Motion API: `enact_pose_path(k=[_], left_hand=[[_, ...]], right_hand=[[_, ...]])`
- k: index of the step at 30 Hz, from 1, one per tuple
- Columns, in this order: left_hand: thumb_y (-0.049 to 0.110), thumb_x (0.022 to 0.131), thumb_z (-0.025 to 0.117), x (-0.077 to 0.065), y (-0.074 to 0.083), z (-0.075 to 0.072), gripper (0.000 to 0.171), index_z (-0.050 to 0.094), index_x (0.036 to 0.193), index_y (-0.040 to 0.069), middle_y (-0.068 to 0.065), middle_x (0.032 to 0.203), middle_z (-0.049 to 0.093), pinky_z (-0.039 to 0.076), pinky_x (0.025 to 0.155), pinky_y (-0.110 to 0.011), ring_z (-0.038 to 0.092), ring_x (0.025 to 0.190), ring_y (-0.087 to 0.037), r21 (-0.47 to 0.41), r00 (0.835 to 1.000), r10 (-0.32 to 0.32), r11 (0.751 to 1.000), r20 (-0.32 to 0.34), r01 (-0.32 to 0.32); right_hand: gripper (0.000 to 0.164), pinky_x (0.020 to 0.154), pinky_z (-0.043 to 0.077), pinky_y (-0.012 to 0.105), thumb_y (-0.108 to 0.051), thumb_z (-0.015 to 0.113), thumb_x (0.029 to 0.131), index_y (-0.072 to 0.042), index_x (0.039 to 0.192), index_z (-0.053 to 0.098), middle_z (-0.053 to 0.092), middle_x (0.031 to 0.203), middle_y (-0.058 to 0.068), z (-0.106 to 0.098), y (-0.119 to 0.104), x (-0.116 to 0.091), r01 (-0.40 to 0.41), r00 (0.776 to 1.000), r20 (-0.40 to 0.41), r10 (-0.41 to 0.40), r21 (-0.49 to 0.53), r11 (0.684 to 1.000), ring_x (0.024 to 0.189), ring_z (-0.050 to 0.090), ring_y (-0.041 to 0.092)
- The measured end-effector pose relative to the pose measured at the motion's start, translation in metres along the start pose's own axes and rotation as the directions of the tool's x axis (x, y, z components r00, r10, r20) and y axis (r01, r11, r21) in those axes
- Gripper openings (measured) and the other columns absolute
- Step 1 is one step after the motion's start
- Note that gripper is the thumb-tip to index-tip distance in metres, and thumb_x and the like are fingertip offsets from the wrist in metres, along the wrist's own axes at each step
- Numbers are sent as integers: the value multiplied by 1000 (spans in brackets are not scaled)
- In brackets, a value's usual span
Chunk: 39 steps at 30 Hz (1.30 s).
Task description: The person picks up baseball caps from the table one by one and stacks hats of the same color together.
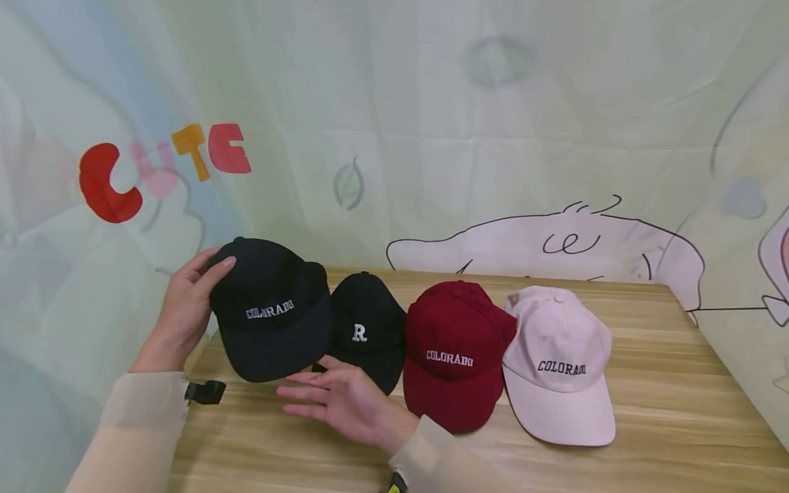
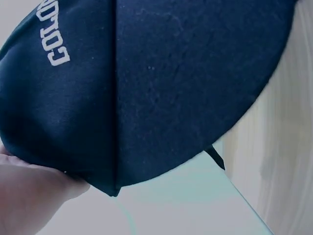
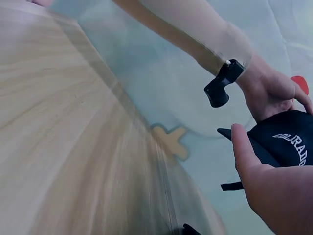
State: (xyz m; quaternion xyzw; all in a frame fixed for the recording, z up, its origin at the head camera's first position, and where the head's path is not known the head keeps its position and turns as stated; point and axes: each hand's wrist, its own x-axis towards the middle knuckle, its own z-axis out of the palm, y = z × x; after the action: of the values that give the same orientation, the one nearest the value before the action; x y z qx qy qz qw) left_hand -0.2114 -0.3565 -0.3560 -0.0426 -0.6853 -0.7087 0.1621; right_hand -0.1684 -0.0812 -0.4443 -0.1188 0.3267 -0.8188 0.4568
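Note:
My left hand (image 1: 188,301) grips a dark baseball cap (image 1: 265,277) by its crown, the thumb on top at the left side. White COLORADO lettering runs across the cap's front, and its brim points down toward me. The left wrist view shows the brim and seam of this cap (image 2: 83,112) up close, above the thumb. Just below the brim's right edge is my right hand (image 1: 351,404), palm partly turned up and fingers spread. Behind both lies a black cap (image 1: 366,308) with a white R, partly covered by the held cap and my right fingertips.
To the right, a dark red COLORADO cap (image 1: 456,322) and a pale pink COLORADO cap (image 1: 557,329) lie side by side on the wooden table (image 1: 678,411), brims toward me. A printed cloth backdrop (image 1: 382,103) hangs behind and along the sides.

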Motion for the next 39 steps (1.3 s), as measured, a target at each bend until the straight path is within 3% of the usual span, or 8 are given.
enact_pose_path(k=[5, 12, 16, 22, 29, 33, 39], left_hand=[[16, 102, 66, -3, 4, 11, 33, 64, 135, 15, 10, 122, 65, 49, 91, -10, 60, 110, -4, 125, 999, 22, 992, 24, -24], [20, 103, 65, -5, 8, 28, 37, 63, 140, 16, 15, 124, 65, 48, 91, -12, 59, 113, -3, 303, 996, 18, 952, 82, -43], [22, 105, 62, -5, 8, 37, 38, 61, 142, 17, 15, 126, 63, 48, 90, -12, 59, 114, -4, 341, 992, 8, 939, 124, -50], [26, 106, 60, -2, 5, 50, 39, 58, 144, 19, 17, 130, 60, 49, 91, -11, 59, 114, -2, 380, 986, -7, 923, 166, -57], [30, 108, 55, 0, 0, 59, 39, 54, 146, 20, 17, 129, 61, 51, 90, -13, 64, 112, 0, 419, 973, -11, 904, 229, -88], [31, 109, 53, 2, -2, 64, 39, 53, 146, 21, 9, 131, 64, 53, 90, -16, 66, 111, -2, 430, 967, -27, 898, 253, -87], [41, 108, 52, 7, -7, 76, 42, 51, 147, 24, -4, 148, 55, 49, 99, -25, 61, 120, -9, 512, 966, -67, 856, 248, -71]], right_hand=[[73, 124, 32, 55, -12, 49, 97, -2, 155, 6, 46, 156, 23, -2, -1, -12, 0, 1000, 9, 0, -20, 1000, 148, 44, 41], [55, 124, 31, 56, -12, 47, 98, -6, 142, 14, 42, 159, 25, -1, -3, -30, 0, 1000, 9, 0, -21, 1000, 149, 42, 43], [59, 123, 33, 57, -10, 47, 97, -6, 142, 8, 45, 157, 24, -1, -1, -39, 15, 1000, -8, -15, -8, 1000, 148, 43, 45], [79, 119, 40, 56, -9, 47, 96, 1, 152, -7, 47, 156, 24, -3, 1, -51, 60, 997, -51, -60, -14, 998, 143, 50, 44], [88, 118, 43, 53, -11, 48, 96, 4, 156, -16, 49, 154, 21, -5, 0, -64, 44, 996, -76, -45, -13, 999, 139, 56, 37], [91, 118, 43, 52, -12, 47, 98, 5, 156, -21, 48, 156, 20, -6, -2, -71, 32, 997, -73, -32, -11, 999, 138, 56, 35], [89, 118, 44, 50, -13, 46, 99, 5, 156, -20, 48, 157, 16, -8, 0, -79, 24, 998, -61, -25, -18, 1000, 140, 55, 34]])
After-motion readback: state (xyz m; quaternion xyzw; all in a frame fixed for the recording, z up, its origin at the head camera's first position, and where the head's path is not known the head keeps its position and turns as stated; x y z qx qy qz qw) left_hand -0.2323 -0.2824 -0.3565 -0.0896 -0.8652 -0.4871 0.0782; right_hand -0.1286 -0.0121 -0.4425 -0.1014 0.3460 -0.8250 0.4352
